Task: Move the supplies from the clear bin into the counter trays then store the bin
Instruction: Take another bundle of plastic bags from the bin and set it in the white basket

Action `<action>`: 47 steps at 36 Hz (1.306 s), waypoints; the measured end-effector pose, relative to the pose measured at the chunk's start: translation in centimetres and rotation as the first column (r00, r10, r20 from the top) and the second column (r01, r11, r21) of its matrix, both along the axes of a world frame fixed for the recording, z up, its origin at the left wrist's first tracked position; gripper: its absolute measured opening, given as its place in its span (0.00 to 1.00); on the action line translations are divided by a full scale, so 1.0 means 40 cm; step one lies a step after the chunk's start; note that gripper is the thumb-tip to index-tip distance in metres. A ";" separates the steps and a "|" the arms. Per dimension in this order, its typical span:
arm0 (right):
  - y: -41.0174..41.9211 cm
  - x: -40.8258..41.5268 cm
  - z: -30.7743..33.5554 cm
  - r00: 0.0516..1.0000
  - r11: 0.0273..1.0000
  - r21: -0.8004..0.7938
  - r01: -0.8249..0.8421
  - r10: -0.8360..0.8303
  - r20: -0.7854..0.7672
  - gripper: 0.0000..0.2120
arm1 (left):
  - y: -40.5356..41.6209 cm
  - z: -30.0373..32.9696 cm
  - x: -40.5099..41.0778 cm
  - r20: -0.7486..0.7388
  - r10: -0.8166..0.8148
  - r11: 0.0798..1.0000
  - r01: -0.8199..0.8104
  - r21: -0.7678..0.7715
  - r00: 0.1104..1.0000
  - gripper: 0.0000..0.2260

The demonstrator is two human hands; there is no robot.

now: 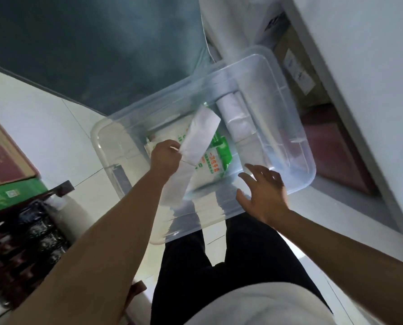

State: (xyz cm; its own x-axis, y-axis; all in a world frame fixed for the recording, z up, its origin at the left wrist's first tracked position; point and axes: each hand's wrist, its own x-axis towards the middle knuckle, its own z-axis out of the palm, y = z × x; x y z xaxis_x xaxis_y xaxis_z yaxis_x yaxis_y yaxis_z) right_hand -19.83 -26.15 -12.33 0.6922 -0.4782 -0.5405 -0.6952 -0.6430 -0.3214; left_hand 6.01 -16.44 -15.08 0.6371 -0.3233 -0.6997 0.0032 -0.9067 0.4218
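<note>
We see two hands over one clear plastic bin [296,184] on the floor.
Left hand [165,158] pinches one white flat packet [200,137]; right hand [263,191] spread; one green-printed bag [219,156], one white roll [236,118] inside.

Left hand [165,158] clenched in a pinch; right hand [265,192] spread, fingers apart.

Print on the green-and-white packet [215,158] is blurred, partly hidden behind the white pack [199,140].

left hand [165,158] around white packet [200,137]
</note>
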 end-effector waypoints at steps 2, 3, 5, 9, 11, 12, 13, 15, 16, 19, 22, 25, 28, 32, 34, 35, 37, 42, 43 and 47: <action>-0.011 0.030 0.034 0.990 0.979 0.157 0.133 -0.138 0.024 0.23 | 0.011 0.074 0.003 -0.047 0.062 0.997 -0.064 -0.048 0.997 0.10; -0.016 0.048 0.055 0.971 0.946 0.245 0.212 -0.232 0.054 0.24 | 0.016 0.114 0.003 -0.053 0.090 0.992 -0.095 -0.082 0.994 0.09; -0.024 0.090 0.104 0.897 0.839 0.409 0.358 -0.432 0.099 0.24 | 0.025 0.200 0.000 -0.065 0.132 0.979 -0.141 -0.151 0.989 0.09; -0.048 0.181 0.211 0.703 0.413 0.739 0.532 -0.702 -0.114 0.27 | 0.045 0.364 -0.012 -0.176 0.216 0.934 -0.256 -0.249 0.960 0.12; -0.064 0.213 0.257 0.661 0.140 0.862 0.488 -0.704 -0.260 0.23 | 0.056 0.432 -0.019 -0.256 0.255 0.900 -0.326 -0.289 0.932 0.11; -0.070 0.225 0.278 0.648 0.009 0.895 0.445 -0.693 -0.315 0.20 | 0.062 0.461 -0.023 -0.292 0.268 0.884 -0.355 -0.303 0.918 0.11; -0.073 0.235 0.299 0.639 -0.087 0.912 0.400 -0.687 -0.346 0.19 | 0.068 0.488 -0.027 -0.324 0.278 0.870 -0.380 -0.315 0.904 0.11; -0.076 0.255 0.339 0.644 -0.153 0.932 0.330 -0.685 -0.341 0.19 | 0.080 0.532 -0.035 -0.368 0.291 0.844 -0.418 -0.336 0.883 0.10; -0.078 0.264 0.359 0.655 -0.144 0.940 0.308 -0.685 -0.319 0.18 | 0.084 0.551 -0.038 -0.380 0.296 0.831 -0.433 -0.351 0.876 0.10; -0.092 0.280 0.426 0.665 -0.104 0.957 0.270 -0.698 -0.264 0.17 | 0.092 0.611 -0.040 -0.420 0.267 0.794 -0.445 -0.414 0.867 0.12; -0.125 0.277 0.492 0.639 -0.061 0.970 0.237 -0.742 -0.202 0.17 | 0.100 0.665 -0.039 -0.473 0.104 0.829 -0.339 -0.445 0.875 0.21; -0.172 0.256 0.546 0.588 -0.007 0.976 0.218 -0.797 -0.137 0.13 | 0.101 0.697 -0.049 -0.520 -0.034 0.876 -0.225 -0.427 0.854 0.26; -0.223 0.218 0.580 0.540 0.078 0.969 0.233 -0.839 -0.062 0.16 | 0.077 0.705 -0.079 -0.510 -0.102 0.889 -0.152 -0.432 0.854 0.29; -0.271 0.147 0.617 0.407 0.137 0.962 0.236 -0.913 0.030 0.18 | -0.001 0.698 -0.140 -0.509 -0.144 0.863 -0.144 -0.485 0.848 0.30; -0.284 0.104 0.639 0.306 0.154 0.950 0.270 -0.950 0.068 0.21 | -0.049 0.698 -0.181 -0.499 -0.168 0.851 -0.131 -0.509 0.850 0.31; -0.295 0.080 0.647 0.254 0.173 0.941 0.292 -0.962 0.099 0.23 | -0.077 0.697 -0.203 -0.495 -0.179 0.841 -0.129 -0.526 0.850 0.31; -0.312 0.036 0.660 0.163 0.222 0.913 0.342 -0.971 0.175 0.27 | -0.129 0.693 -0.248 -0.493 -0.207 0.825 -0.121 -0.552 0.845 0.31; -0.371 -0.070 0.681 -0.010 0.280 0.850 0.446 -0.948 0.318 0.31 | -0.252 0.700 -0.357 -0.501 -0.304 0.801 -0.067 -0.595 0.810 0.28; -0.390 -0.091 0.682 -0.033 0.304 0.834 0.461 -0.933 0.358 0.30 | -0.279 0.707 -0.374 -0.485 -0.337 0.792 -0.036 -0.609 0.807 0.28; -0.462 -0.164 0.666 0.060 0.456 0.591 0.666 -0.822 0.566 0.29 | -0.364 0.730 -0.441 -0.411 -0.436 0.763 0.086 -0.641 0.801 0.31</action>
State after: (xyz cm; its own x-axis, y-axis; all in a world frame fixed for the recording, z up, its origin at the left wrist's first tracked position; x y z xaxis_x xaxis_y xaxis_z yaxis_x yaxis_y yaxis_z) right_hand -26.38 -44.63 14.30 0.1253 -0.9714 -0.2016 -0.2311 0.1690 -0.9581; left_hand -11.64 -30.99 14.12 0.0675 -0.8585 -0.5084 0.1749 -0.4915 0.8532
